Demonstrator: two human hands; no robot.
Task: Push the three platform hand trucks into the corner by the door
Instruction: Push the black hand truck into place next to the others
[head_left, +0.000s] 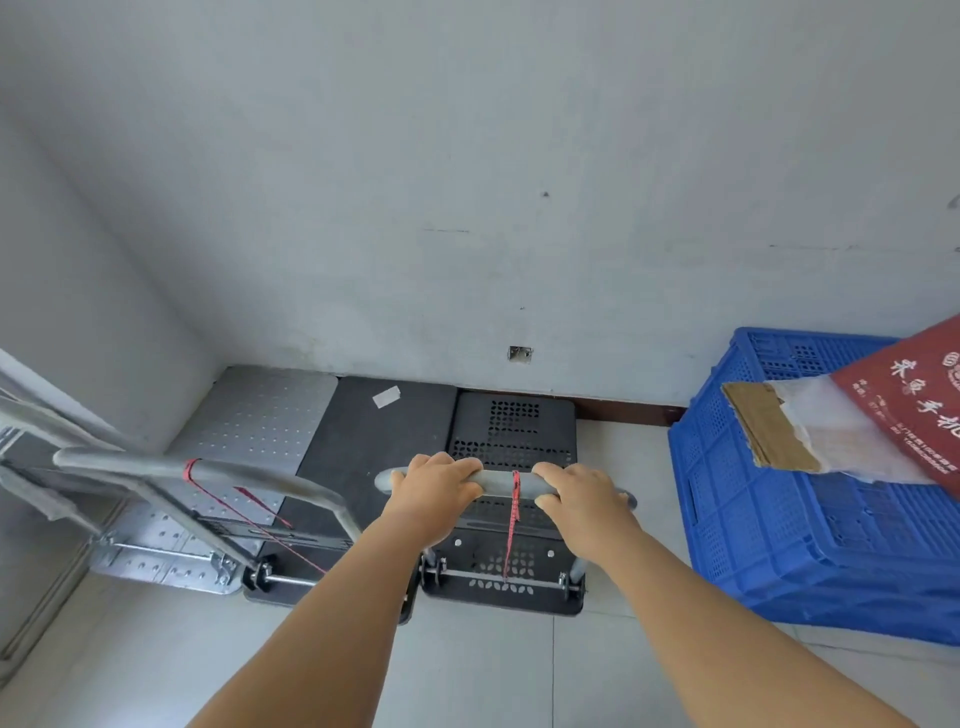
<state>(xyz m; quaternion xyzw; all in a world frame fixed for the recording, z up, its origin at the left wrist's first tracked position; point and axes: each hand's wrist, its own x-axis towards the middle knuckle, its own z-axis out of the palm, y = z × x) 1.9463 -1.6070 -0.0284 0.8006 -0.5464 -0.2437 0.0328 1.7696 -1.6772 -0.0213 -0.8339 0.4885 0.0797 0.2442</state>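
Hands both on the grey metal push handle (506, 484) of the black perforated plastic platform truck (511, 441). Left hand (435, 486) grips the bar left of centre, fingers curled over the top and closed on it. Right hand (582, 493) grips right of centre, fingers likewise wrapped around the bar, thumb underneath. A red cord (514, 514) is tied to the bar between the two hands and hangs down toward the truck's rear axle.

Truck positions: three decks sit side by side with their far ends at the base of the white back wall (519, 182). Silver dimpled metal platform truck (249, 431) is leftmost, in the corner against the left wall. Black flat-deck platform truck (374, 436) with a pale label is in the middle, touching the silver one. The perforated black truck is rightmost, just beside the middle one.

A second grey handle (208, 475), also with red cord tied on, stands over the left pair of decks.

Blue ventilated plastic crate (810, 519) stands on the tiled floor to the right, near the perforated truck but apart from it. A red printed bag (909, 395) and a strip of brown cardboard (763, 431) lie on the crate's top.
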